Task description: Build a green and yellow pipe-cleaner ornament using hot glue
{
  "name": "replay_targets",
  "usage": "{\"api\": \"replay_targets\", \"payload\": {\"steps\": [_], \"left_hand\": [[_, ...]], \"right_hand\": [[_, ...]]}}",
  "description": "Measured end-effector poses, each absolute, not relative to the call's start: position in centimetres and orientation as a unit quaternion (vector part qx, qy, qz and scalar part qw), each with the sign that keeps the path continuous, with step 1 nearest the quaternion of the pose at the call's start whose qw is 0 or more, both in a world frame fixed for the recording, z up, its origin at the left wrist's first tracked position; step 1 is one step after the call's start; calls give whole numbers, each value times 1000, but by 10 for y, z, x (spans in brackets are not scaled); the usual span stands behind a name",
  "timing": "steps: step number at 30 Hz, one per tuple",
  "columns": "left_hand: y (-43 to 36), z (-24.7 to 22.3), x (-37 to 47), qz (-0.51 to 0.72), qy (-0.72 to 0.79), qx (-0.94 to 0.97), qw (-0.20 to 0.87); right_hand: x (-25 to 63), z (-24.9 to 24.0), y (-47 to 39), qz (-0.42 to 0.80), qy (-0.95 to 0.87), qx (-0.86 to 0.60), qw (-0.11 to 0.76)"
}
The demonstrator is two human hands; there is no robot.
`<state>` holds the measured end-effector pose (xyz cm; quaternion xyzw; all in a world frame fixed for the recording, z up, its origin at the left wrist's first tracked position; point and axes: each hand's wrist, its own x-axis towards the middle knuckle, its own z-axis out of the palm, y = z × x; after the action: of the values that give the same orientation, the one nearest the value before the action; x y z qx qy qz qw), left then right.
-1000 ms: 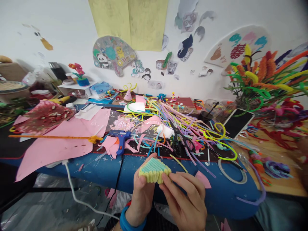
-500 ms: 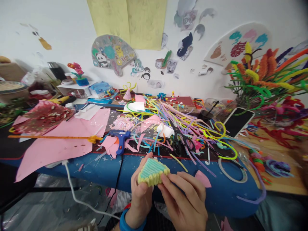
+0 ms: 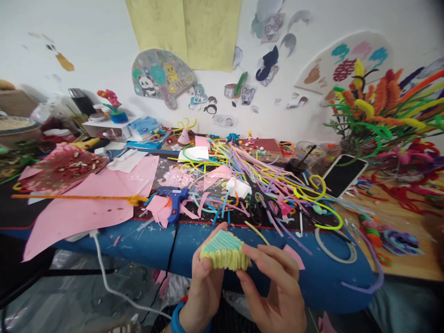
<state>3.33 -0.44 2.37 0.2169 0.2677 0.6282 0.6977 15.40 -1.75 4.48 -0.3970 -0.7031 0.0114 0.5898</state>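
Between my two hands, in front of the table edge, is a small wedge-shaped pipe-cleaner piece (image 3: pixel 227 259), with a ribbed light-blue top and fuzzy yellow sides. My left hand (image 3: pixel 204 282) grips its left end, thumb in front and fingers behind. On the right corner, my right hand (image 3: pixel 274 282) has its index finger at the upper edge and its thumb just below. The far side of the piece is hidden. Beyond the hands lie a blue glue gun (image 3: pixel 176 201), black scissors (image 3: pixel 258 206) and a heap of loose pipe cleaners (image 3: pixel 243 162).
Pink felt sheets (image 3: pixel 86 208) cover the left of the table, beside a white cable (image 3: pixel 104 273) hanging down. At right are a phone (image 3: pixel 343 175), a tape ring (image 3: pixel 335 247) and a bunch of pipe-cleaner flowers (image 3: pixel 378 106). A wall stands behind.
The wedge has tipped so more of its yellow side faces me and less of the blue top shows. My right hand has shifted slightly right, its thumb and index finger further apart.
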Motion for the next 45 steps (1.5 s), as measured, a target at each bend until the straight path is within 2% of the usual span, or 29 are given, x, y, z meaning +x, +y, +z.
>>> {"api": "replay_targets", "payload": {"steps": [10,18,24,29,34,40,45], "left_hand": [[-5,25,33,611,275,203,714],[-7,26,34,602,280,192,723],[-7,27,34,612,277,214,710],[-9,22,32,623,299,198,695],[-13,21,31,626,308,207,686],[-11,24,30,619,294,212,696],[-11,24,29,618,297,202,700]], "right_hand": [[161,50,-14,34,-717,-388,578],[160,57,-10,-46,-733,-397,550],[162,56,-11,-58,-723,-403,558],[162,58,-12,-43,-741,-423,521],[160,58,-11,-45,-733,-436,521],[165,55,-11,-17,-735,-377,563],[172,51,-13,32,-732,-387,560]]}}
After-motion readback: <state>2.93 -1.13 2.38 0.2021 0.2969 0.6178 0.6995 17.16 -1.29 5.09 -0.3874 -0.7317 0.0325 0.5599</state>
